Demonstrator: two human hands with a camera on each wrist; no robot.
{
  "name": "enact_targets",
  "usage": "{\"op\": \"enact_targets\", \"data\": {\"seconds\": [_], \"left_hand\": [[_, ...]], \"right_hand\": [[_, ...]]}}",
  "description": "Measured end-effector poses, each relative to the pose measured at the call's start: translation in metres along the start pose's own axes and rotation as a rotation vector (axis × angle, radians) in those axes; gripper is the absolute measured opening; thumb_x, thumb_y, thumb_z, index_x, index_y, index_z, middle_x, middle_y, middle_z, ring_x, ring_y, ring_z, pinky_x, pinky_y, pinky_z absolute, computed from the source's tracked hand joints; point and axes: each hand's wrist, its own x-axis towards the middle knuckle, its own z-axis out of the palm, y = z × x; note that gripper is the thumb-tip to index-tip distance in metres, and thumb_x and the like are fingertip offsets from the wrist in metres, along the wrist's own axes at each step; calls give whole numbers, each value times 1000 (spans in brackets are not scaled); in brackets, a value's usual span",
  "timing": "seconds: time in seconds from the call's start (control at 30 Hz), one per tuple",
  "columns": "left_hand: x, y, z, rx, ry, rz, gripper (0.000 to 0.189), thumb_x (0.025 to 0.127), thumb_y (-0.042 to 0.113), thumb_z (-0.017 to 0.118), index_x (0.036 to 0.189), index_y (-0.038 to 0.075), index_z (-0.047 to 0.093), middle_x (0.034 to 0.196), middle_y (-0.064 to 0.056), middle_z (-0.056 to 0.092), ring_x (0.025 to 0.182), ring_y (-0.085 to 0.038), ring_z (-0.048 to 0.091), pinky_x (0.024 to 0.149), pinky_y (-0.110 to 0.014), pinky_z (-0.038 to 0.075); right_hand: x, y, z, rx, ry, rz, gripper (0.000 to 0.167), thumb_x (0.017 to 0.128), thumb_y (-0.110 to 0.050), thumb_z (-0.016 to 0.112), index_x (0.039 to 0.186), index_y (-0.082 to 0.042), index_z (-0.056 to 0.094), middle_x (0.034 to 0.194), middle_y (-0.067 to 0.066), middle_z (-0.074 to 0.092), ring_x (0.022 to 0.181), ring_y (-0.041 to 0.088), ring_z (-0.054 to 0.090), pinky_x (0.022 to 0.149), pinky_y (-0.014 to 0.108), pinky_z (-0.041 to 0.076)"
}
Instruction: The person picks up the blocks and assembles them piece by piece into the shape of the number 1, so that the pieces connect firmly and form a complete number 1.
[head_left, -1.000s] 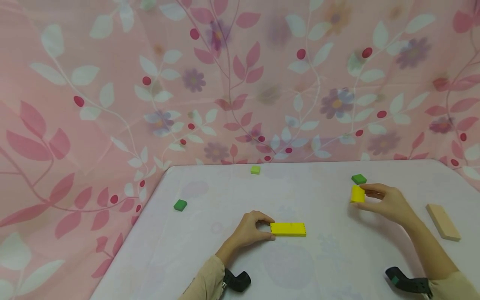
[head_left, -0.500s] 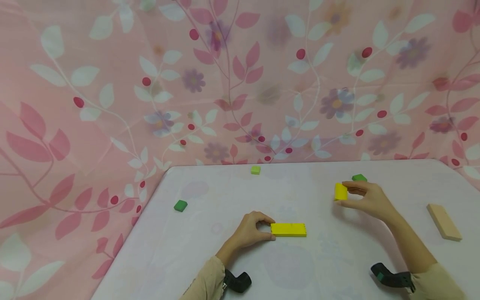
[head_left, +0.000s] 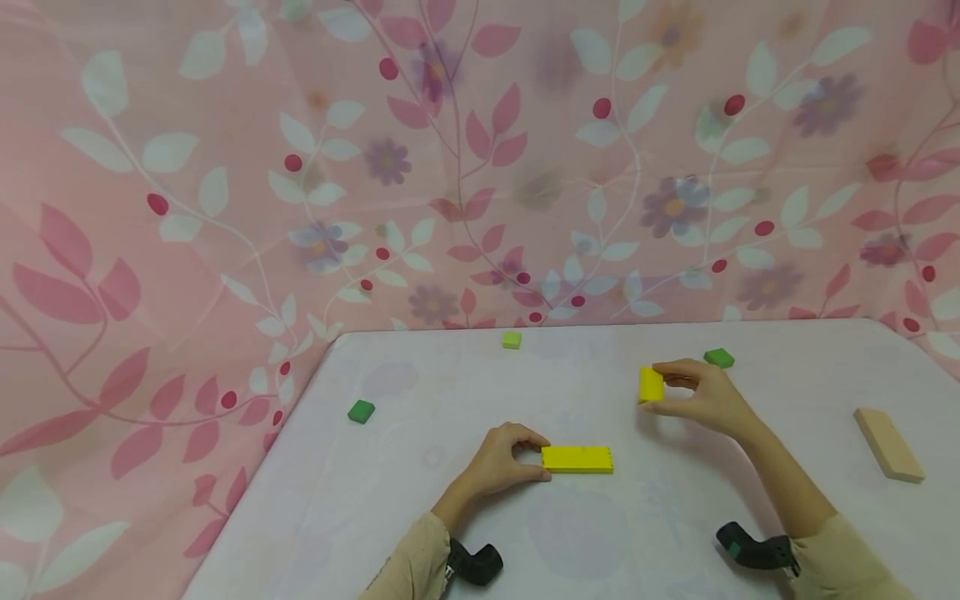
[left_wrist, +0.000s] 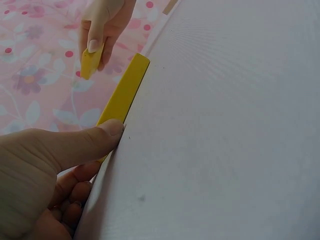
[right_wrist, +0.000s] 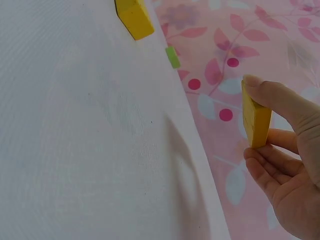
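1. The left hand (head_left: 501,457) pinches the left-hand end of the long yellow block (head_left: 577,460), thumb on the side away from the table's far edge and fingers on the side toward it.
2. That block is on the table (head_left: 300,517), well in from the left and far edges, its length running roughly parallel to the far edge.
3. The right hand (head_left: 701,396) pinches the small yellow block (head_left: 651,386) between thumb and fingertips, the block jutting out at the tips. It is raised off the table, apart from the long yellow block and closer to the far edge; a shadow falls on the tabletop below.
4. Near the table's far edge, toward the far right corner, the mid-green block (head_left: 719,358) lies just beyond the right hand.
5. The light green block (head_left: 512,340) sits just inside the far edge, nearer the far left corner than the far right one.
6. The dark green block (head_left: 362,412) lies near the left edge, short of the far left corner.
7. Toward the right edge, the plain wooden block (head_left: 888,444) lies flat, set at a slant.
8. Behind the far edge hangs the pink floral cloth (head_left: 480,167).
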Motion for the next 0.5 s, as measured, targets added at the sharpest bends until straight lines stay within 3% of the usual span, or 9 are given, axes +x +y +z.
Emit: {"op": "enact_targets", "data": {"seconds": [0.5], "left_hand": [[-1,1,0,-2,-1,-6,37,71,18,83,104,7,71,96,1,68,88,-8,54,81,-23,44]], "right_hand": [[12,-10,17,9,-34,-29,52,72,-15,82,114,8,62,111,21,63,97,33,60,85,43,48]]}}
